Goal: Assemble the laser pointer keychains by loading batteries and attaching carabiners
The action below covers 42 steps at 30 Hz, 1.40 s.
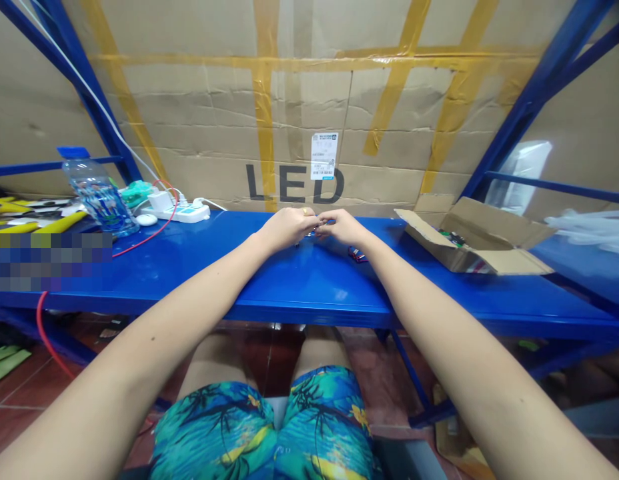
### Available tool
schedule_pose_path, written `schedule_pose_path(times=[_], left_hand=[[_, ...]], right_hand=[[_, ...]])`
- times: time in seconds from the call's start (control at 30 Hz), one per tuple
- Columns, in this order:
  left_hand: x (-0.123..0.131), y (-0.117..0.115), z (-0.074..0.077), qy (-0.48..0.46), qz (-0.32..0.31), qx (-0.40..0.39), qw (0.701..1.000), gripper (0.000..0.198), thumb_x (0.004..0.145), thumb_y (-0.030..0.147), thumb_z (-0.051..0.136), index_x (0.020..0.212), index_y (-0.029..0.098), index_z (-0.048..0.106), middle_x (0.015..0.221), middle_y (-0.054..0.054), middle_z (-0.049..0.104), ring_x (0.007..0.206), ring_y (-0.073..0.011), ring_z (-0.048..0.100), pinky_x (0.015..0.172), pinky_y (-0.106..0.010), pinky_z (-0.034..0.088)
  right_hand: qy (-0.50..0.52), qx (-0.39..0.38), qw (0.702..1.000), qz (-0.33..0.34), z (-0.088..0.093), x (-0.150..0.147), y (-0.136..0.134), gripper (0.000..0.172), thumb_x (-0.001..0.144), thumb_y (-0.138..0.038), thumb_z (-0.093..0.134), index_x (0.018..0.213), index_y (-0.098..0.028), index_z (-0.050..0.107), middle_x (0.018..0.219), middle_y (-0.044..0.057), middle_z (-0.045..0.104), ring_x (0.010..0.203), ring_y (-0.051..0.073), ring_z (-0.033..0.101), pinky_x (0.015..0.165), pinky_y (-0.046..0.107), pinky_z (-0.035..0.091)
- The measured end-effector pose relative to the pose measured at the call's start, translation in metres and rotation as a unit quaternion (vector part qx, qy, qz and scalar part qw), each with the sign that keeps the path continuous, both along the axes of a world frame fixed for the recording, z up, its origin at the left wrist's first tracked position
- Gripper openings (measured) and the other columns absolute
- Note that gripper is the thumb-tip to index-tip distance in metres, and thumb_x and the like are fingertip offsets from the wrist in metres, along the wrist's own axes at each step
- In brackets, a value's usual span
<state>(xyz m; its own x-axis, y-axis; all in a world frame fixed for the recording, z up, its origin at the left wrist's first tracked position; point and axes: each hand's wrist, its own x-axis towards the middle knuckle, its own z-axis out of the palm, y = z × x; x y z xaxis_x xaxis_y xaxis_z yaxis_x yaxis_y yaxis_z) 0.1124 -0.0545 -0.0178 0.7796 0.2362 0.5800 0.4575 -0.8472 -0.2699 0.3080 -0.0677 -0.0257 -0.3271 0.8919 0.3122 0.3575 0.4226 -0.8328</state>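
Both my arms reach forward over the blue metal shelf (299,280). My left hand (288,227) and my right hand (343,227) meet at the middle of the shelf, fingers pinched together on a small dark part (317,230) held between them; it is too small to name. A ring shows on my left hand. A small red and dark component (357,253) lies on the shelf just right of my right wrist.
An open cardboard box (477,240) with small parts sits at the right. At the left stand a water bottle (100,197), a white power strip (182,210) with a red wire, and yellow-handled tools. A taped cardboard wall marked LED closes the back. Blue rack struts rise on both sides.
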Motion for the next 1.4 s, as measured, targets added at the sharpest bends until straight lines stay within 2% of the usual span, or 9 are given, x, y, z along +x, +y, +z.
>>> schedule_pose_path(times=[0.13,0.23,0.4,0.57,0.7,0.83,1.07,1.27,1.4], left_hand=[[-0.001,0.000,0.002,-0.071,-0.019,-0.041,0.996,0.021,0.094,0.021,0.052,0.095,0.017,0.073,0.094,-0.009,0.071,0.084,-0.0172,0.066,0.076,-0.028,0.049],[-0.010,0.004,0.008,-0.138,0.027,-0.078,0.987,0.021,0.089,0.017,0.053,0.094,0.017,0.073,0.092,-0.008,0.073,0.085,-0.0179,0.066,0.079,-0.030,0.049],[-0.033,0.020,0.006,-0.019,0.123,-0.233,0.964,0.028,0.078,0.014,0.057,0.096,0.020,0.078,0.098,-0.008,0.077,0.090,-0.0224,0.069,0.082,-0.032,0.050],[-0.039,0.029,-0.003,0.030,0.113,-0.317,0.941,0.035,0.075,0.013,0.056,0.100,0.023,0.080,0.104,-0.005,0.078,0.092,-0.0205,0.070,0.081,-0.027,0.050],[-0.038,0.031,-0.003,0.061,0.092,-0.316,0.942,0.039,0.076,0.011,0.053,0.101,0.023,0.079,0.104,-0.004,0.078,0.092,-0.0177,0.070,0.079,-0.023,0.050],[-0.037,0.032,-0.001,0.062,0.074,-0.316,0.944,0.031,0.078,0.012,0.054,0.094,0.022,0.079,0.096,-0.004,0.078,0.085,-0.0165,0.069,0.074,-0.023,0.048],[-0.033,0.021,0.001,0.034,0.146,-0.318,0.936,0.009,0.075,0.016,0.062,0.078,0.018,0.071,0.077,-0.004,0.073,0.067,-0.0165,0.063,0.060,-0.026,0.042],[-0.016,0.005,0.008,-0.093,0.046,-0.197,0.975,0.009,0.083,0.016,0.058,0.086,0.016,0.067,0.082,-0.005,0.070,0.074,-0.0153,0.062,0.068,-0.026,0.045],[-0.001,-0.002,0.005,-0.078,-0.004,-0.135,0.988,0.010,0.089,0.019,0.057,0.092,0.016,0.066,0.084,-0.005,0.069,0.074,-0.0148,0.060,0.070,-0.026,0.045]], right_hand=[[-0.008,0.024,1.000,-0.004,-0.002,0.004,0.005,0.010,0.065,-0.013,0.071,0.075,-0.016,0.072,0.071,0.001,0.071,0.072,0.018,0.067,0.076,0.031,0.055],[-0.015,0.033,0.999,-0.017,-0.003,0.005,0.007,0.013,0.063,-0.013,0.074,0.076,-0.015,0.074,0.075,0.003,0.073,0.077,0.019,0.068,0.080,0.032,0.054],[-0.032,0.015,0.999,-0.026,-0.002,0.005,0.006,0.017,0.062,-0.012,0.075,0.079,-0.016,0.075,0.080,0.004,0.076,0.080,0.021,0.069,0.080,0.033,0.054],[-0.053,0.006,0.998,-0.034,-0.001,0.004,0.003,0.017,0.064,-0.011,0.073,0.081,-0.015,0.075,0.075,0.002,0.074,0.073,0.018,0.066,0.075,0.030,0.053],[-0.060,-0.011,0.998,-0.032,0.000,0.002,0.000,0.019,0.064,-0.010,0.072,0.083,-0.015,0.075,0.072,0.001,0.073,0.071,0.018,0.066,0.070,0.028,0.052],[-0.056,-0.022,0.998,-0.026,0.001,0.000,-0.002,0.018,0.064,-0.010,0.071,0.081,-0.015,0.074,0.070,0.001,0.072,0.068,0.017,0.064,0.067,0.027,0.050],[-0.046,-0.038,0.998,-0.023,0.002,-0.001,-0.004,0.015,0.064,-0.007,0.069,0.076,-0.015,0.071,0.067,0.000,0.069,0.065,0.015,0.063,0.063,0.025,0.049],[-0.035,-0.051,0.998,-0.018,-0.003,0.001,0.000,0.015,0.065,-0.008,0.070,0.079,-0.016,0.070,0.067,0.000,0.068,0.064,0.014,0.063,0.063,0.025,0.050],[-0.006,-0.045,0.999,0.008,-0.008,0.003,0.005,0.013,0.067,-0.010,0.070,0.079,-0.016,0.070,0.068,0.000,0.066,0.066,0.014,0.061,0.065,0.026,0.054]])
